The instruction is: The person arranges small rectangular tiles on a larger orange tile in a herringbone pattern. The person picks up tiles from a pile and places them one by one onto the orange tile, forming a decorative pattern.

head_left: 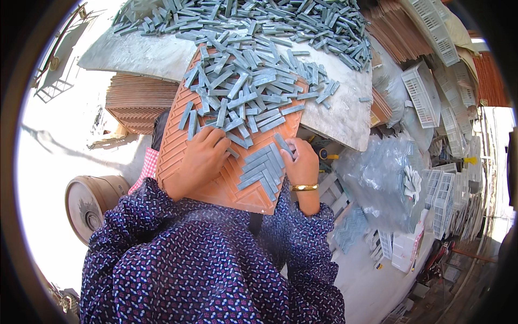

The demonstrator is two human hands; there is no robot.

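Apparently filling orange tray (174, 135); pinching strip (280, 142) in right hand (303, 163); cannot tell grip of left hand (204, 157); next, likely align.

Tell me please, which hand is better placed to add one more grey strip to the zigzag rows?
Probably the right hand: it holds a grey strip beside the zigzag rows. The left hand is farther away, by the loose strips on the orange board.

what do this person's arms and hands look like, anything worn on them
The left hand and right hand are ungloved. Loose, dark navy sleeves, gathered at the ends, carry a small pale and pink print. A shiny gold-coloured bangle circles the right wrist.
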